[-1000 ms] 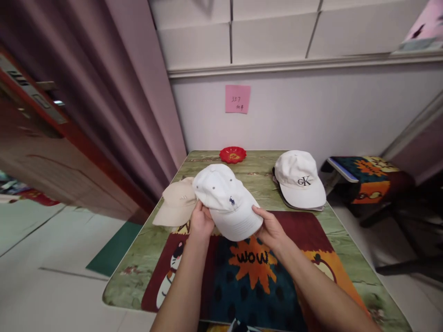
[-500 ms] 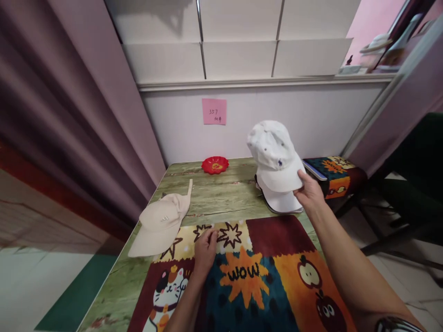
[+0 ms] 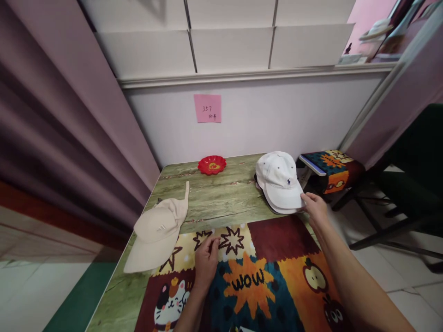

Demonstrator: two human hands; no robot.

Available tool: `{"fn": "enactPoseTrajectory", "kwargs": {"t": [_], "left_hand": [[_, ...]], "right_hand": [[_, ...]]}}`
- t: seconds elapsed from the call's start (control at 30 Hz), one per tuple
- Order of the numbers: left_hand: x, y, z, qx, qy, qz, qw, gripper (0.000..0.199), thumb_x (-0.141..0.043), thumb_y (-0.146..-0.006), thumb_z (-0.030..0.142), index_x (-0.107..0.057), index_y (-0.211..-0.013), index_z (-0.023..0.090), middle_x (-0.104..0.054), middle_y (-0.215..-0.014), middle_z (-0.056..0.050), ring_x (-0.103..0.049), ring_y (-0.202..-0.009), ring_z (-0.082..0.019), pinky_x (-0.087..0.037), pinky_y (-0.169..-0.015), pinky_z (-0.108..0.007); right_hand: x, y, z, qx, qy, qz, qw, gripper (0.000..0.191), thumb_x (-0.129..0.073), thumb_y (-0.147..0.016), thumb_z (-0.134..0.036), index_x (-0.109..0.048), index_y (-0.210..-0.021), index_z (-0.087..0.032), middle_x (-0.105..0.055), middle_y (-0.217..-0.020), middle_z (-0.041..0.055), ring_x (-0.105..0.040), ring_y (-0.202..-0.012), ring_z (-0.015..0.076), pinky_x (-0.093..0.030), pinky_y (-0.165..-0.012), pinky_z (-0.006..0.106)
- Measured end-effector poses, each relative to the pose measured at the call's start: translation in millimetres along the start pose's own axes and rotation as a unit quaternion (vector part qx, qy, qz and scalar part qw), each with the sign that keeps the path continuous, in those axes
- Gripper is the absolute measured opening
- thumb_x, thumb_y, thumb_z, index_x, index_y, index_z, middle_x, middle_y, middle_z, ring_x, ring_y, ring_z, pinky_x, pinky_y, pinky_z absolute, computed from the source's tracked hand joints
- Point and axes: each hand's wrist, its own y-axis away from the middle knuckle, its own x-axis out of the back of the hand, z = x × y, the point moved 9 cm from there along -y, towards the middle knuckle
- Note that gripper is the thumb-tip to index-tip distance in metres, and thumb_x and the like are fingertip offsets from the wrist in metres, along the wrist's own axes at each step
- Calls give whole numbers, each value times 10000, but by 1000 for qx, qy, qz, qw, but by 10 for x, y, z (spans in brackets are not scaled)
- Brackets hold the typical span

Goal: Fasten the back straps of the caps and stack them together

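Note:
At the right back of the table, a white cap with a small dark logo sits on top of other caps, its brim facing me. My right hand pinches the right edge of that brim between thumb and fingers. Over the patterned mat, my left hand is held with curled fingers, thumb near the index finger, and nothing shows in it. A beige cap with its strap sticking up lies to the left of my left hand, its brim toward the front left.
Near the wall stands a red scalloped dish on the green wood-look table. The colourful mat covers the front. Right of the table are a cloth-covered stool and a dark chair. A curtain hangs at left.
My right hand has lowered the white cap onto the stack and still holds its brim. My left hand stays over the mat. The view has shifted slightly.

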Motion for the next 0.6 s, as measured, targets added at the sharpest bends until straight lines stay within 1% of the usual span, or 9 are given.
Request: {"fn": "enactPoseTrajectory", "kwargs": {"t": [0.07,0.1,0.17,0.23,0.27,0.33,0.4,0.5,0.6], "left_hand": [[-1,0,-3,4,3,-1,1000,301,-552,-896,461,-727,-869,217,-753,-904,-83,-695,-882,-268,-539,-832,-381],[-3,-1,-8,6,4,-1,1000,302,-552,-896,461,-727,-870,216,-753,-906,-82,-695,-884,-266,-538,-831,-377],[-8,-4,-22,8,6,-3,1000,295,-554,-898,453,-727,-875,214,-753,-906,-77,-694,-884,-261,-533,-828,-367],[-12,-2,-35,8,9,-5,1000,279,-556,-901,434,-727,-882,215,-751,-906,-70,-693,-886,-255,-526,-826,-359],[-14,3,-38,8,11,-5,1000,268,-558,-902,422,-727,-885,216,-750,-908,-68,-691,-888,-252,-522,-826,-357],[-14,23,-37,8,15,-3,1000,245,-562,-904,398,-727,-888,218,-749,-914,-68,-687,-896,-249,-514,-829,-357],[-16,49,-28,9,18,-2,1000,230,-560,-907,377,-724,-885,218,-746,-910,-69,-683,-892,-245,-507,-829,-360],[-24,83,-16,6,20,-3,1000,231,-537,-922,354,-718,-877,217,-739,-897,-73,-678,-878,-237,-500,-821,-364],[-48,120,-25,2,15,-4,1000,247,-519,-930,349,-713,-855,215,-726,-867,-78,-666,-849,-231,-493,-797,-364]], "right_hand": [[119,78,-256,95,145,54,983,527,-786,-634,-377,-640,-1080,-138,-580,-1306,208,-448,-1322,383,-354,-1107,564],[102,147,-426,154,226,75,959,627,-758,-670,-444,-616,-1185,-116,-515,-1392,239,-382,-1382,397,-306,-1134,573],[-110,327,-738,270,347,82,894,833,-659,-753,-586,-485,-1394,-83,-395,-1507,276,-313,-1439,408,-261,-1147,598],[-413,484,-893,336,403,58,849,995,-589,-782,-689,-318,-1519,-78,-338,-1553,282,-304,-1451,408,-228,-1151,626],[-560,536,-901,347,427,42,834,1063,-571,-776,-730,-251,-1550,-75,-339,-1553,288,-313,-1445,413,-213,-1148,645],[-793,577,-777,328,474,6,817,1183,-563,-738,-794,-166,-1570,-53,-357,-1529,317,-339,-1416,441,-220,-1120,685],[-900,581,-562,295,506,-16,811,1268,-574,-690,-833,-147,-1566,-23,-362,-1498,359,-355,-1379,485,-263,-1074,709],[-886,590,-340,302,507,-6,807,1276,-596,-668,-831,-173,-1566,-29,-380,-1452,403,-374,-1336,533,-294,-1025,719],[-809,590,-283,327,480,7,814,1235,-612,-684,-788,-173,-1575,-52,-380,-1443,419,-384,-1326,555,-290,-1001,736]]}}
